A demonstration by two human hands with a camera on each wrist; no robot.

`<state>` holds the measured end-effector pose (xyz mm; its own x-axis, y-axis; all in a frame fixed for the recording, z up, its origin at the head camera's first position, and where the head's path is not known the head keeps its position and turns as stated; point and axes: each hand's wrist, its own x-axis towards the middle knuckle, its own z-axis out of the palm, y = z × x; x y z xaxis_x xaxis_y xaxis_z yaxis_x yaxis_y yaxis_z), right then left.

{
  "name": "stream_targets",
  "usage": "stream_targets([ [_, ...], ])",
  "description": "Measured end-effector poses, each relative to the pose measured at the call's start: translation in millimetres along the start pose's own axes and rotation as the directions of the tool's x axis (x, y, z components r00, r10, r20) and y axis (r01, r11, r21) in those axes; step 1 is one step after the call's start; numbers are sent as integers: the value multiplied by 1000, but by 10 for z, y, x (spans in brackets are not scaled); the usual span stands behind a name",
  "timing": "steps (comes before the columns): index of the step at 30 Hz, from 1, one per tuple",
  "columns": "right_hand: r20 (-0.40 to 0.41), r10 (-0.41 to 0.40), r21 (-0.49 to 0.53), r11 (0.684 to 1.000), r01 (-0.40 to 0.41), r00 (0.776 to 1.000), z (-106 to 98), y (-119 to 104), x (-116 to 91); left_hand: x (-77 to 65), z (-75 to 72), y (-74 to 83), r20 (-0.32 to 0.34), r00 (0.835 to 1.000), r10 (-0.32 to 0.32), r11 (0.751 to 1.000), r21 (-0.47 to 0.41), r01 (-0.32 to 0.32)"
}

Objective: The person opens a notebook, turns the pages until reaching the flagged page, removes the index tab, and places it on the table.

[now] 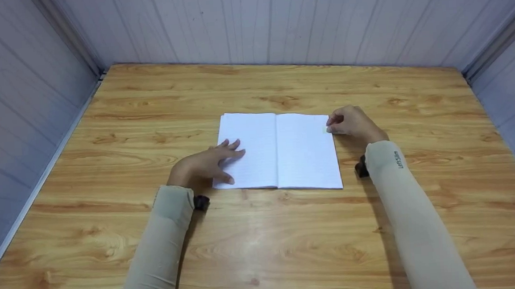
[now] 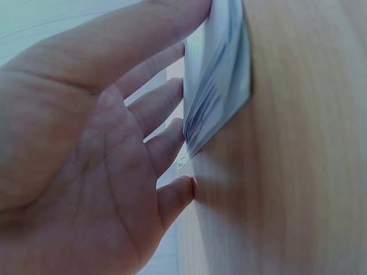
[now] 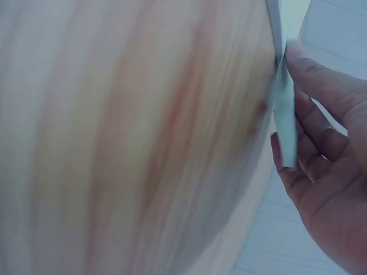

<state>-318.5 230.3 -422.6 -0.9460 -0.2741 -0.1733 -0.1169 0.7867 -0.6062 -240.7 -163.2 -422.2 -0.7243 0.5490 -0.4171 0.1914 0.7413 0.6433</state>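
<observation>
An open notebook (image 1: 307, 159) with white, faintly ruled pages lies flat on the wooden table. Over its left page my left hand (image 1: 209, 162) rests with fingers spread; the left wrist view shows the fingertips by the stacked page edges (image 2: 221, 80). At the upper part of the right page's outer edge, my right hand (image 1: 353, 123) pinches a small pale yellow paper strip (image 3: 286, 129) between thumb and fingers. One end of the strip meets the page edge and the other sticks out past it. From the head view only a bit of the strip shows.
The wooden table (image 1: 264, 247) spreads around the notebook on all sides. Pale panelled walls (image 1: 250, 24) stand behind it and at the left and right. A small black device (image 1: 201, 203) sits at the left wrist, another (image 1: 361, 167) at the right.
</observation>
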Motion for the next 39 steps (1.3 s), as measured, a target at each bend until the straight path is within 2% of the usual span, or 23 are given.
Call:
stream_targets([
  [14, -5, -55, -34, 998, 55, 998, -70, -27, -43, -9, -20, -3, 8, 999, 38, 999, -8, -38],
  [23, 49, -3, -25, 1000, 4, 999, -143, 30, -105, -25, -8, -31, 6, 1000, 28, 1000, -2, -28],
  [34, 30, -14, -49, 999, 16, 999, -188, 189, -156, -7, 6, -28, 1, 1000, -7, 1000, -15, 7],
  [39, 28, -11, -50, 999, 12, 1000, -209, 232, -179, -5, -6, -20, 7, 1000, 20, 1000, -19, -20],
])
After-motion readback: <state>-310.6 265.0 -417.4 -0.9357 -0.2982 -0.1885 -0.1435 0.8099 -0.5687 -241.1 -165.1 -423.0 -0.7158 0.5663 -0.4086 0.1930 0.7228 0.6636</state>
